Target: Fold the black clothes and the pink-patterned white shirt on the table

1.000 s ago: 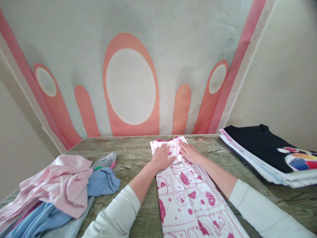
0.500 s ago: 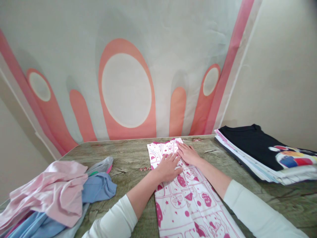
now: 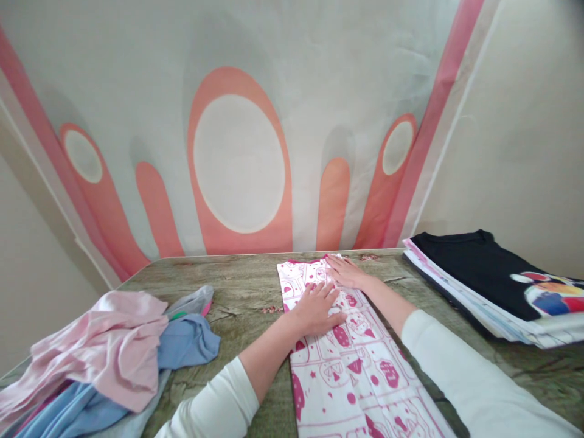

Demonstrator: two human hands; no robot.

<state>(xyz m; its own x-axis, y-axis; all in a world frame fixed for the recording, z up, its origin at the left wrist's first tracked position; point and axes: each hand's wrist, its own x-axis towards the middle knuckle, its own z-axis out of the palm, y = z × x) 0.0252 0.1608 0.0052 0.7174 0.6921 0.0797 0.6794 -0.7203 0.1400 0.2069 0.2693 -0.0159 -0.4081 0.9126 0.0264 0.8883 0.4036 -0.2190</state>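
A white shirt (image 3: 360, 377) with magenta cartoon prints and a magenta neckline lies as a long folded strip down the middle of the table, its lower end cut off by the bottom of the view. My left hand (image 3: 314, 309) rests flat on its upper part, fingers spread. Further up, close to the neckline, my right hand (image 3: 345, 271) lies palm down with fingers stretched out over the right edge of the fabric. Neither hand grips the cloth.
Crumpled clothes, pink (image 3: 114, 347) and blue (image 3: 187, 344) among them, are heaped on the left of the wood-patterned table (image 3: 246, 286). On the right stands a neat stack of folded clothes (image 3: 474, 274), a black shirt on top. A wall hanging (image 3: 305, 121) rises behind the table.
My right hand has slid slightly up toward the neckline. The left hand stays flat at about the same place on the shirt. The whole view has shifted a little.
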